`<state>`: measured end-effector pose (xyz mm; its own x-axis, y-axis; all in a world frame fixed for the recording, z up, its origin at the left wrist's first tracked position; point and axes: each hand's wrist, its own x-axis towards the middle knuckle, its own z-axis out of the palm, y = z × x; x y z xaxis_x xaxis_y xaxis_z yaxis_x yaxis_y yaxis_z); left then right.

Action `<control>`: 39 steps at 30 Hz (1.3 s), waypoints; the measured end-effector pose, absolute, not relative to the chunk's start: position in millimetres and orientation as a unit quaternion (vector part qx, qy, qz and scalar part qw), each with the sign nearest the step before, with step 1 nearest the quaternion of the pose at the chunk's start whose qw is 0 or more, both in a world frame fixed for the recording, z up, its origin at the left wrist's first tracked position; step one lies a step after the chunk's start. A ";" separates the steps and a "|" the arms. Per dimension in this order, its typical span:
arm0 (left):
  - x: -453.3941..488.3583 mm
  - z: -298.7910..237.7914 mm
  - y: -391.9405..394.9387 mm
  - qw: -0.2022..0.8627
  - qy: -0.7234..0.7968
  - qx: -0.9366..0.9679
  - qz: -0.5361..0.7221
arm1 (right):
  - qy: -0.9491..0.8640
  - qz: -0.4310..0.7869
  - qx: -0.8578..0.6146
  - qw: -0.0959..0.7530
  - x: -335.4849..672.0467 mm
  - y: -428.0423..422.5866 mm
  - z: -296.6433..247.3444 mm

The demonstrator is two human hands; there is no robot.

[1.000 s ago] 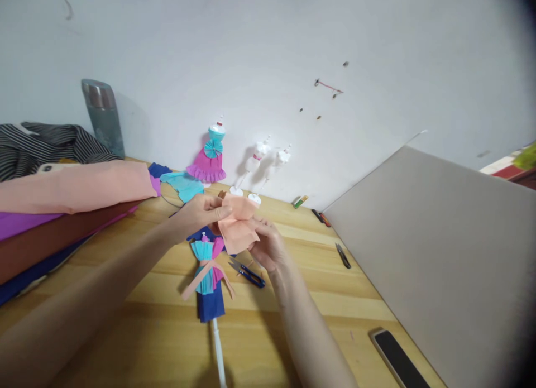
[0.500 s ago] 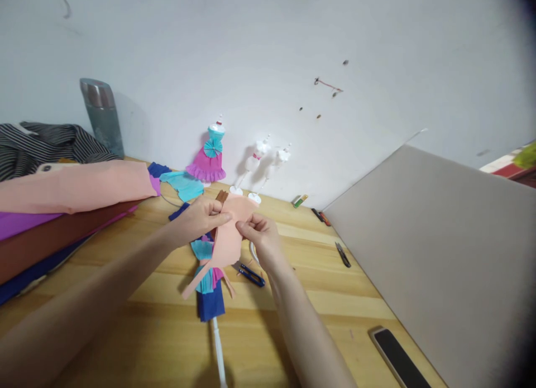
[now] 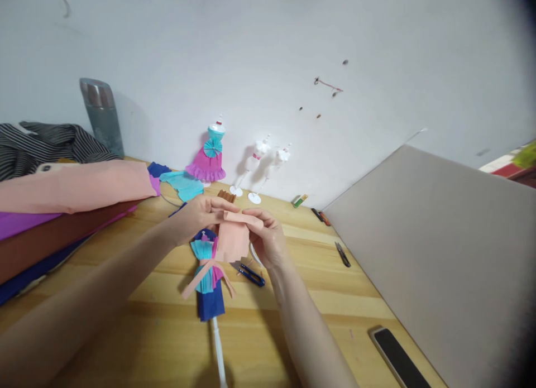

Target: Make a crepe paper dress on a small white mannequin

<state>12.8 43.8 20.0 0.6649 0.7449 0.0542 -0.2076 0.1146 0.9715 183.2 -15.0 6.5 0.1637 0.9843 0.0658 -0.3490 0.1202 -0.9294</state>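
Observation:
A small piece of peach crepe paper (image 3: 233,238) hangs between my two hands above the wooden table (image 3: 167,321). My left hand (image 3: 201,215) pinches its top left edge, and my right hand (image 3: 263,237) pinches its top right edge, where the top is folded over. Just below them a small mannequin (image 3: 208,276) lies on the table, dressed in cyan, magenta and dark blue paper with a peach ribbon tied at the waist. Its white stand (image 3: 218,351) points toward me.
Blue thread snips (image 3: 250,273) lie right of the lying mannequin. Rolls of peach, purple and brown crepe paper (image 3: 71,195) lie at the left. A dressed mannequin (image 3: 210,156) and two bare white ones (image 3: 262,164) stand at the wall. A grey board (image 3: 439,248) and a phone (image 3: 397,357) are at the right.
My hands have turned and refolded the peach paper: its top edge is now folded over and my right hand has risen to pinch it beside the left.

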 end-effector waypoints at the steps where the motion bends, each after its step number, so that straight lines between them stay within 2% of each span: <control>1: 12.4 20.7 43.6 0.709 0.229 0.575 0.339 | -0.380 0.527 -0.405 0.643 183.7 -15.0 6.6; 18: 4.8 18.2 50.0 0.637 0.177 0.672 0.334 | -0.414 0.528 -0.409 0.619 189.4 -21.4 16.0; 28: 4.4 31.8 47.0 0.456 0.247 0.797 0.310 | -0.415 0.511 -0.432 0.616 184.3 -20.9 15.4; 31: 3.4 31.9 47.9 0.480 0.246 0.789 0.295 | -0.416 0.498 -0.443 0.618 184.3 -19.3 13.6; 36: 1.8 29.4 48.9 0.640 0.263 0.656 0.303 | -0.455 0.444 -0.462 0.619 184.5 -20.4 15.3; 39: 5.3 23.4 47.8 0.630 0.272 0.676 0.268 | -0.486 0.413 -0.479 0.603 183.3 -22.3 16.4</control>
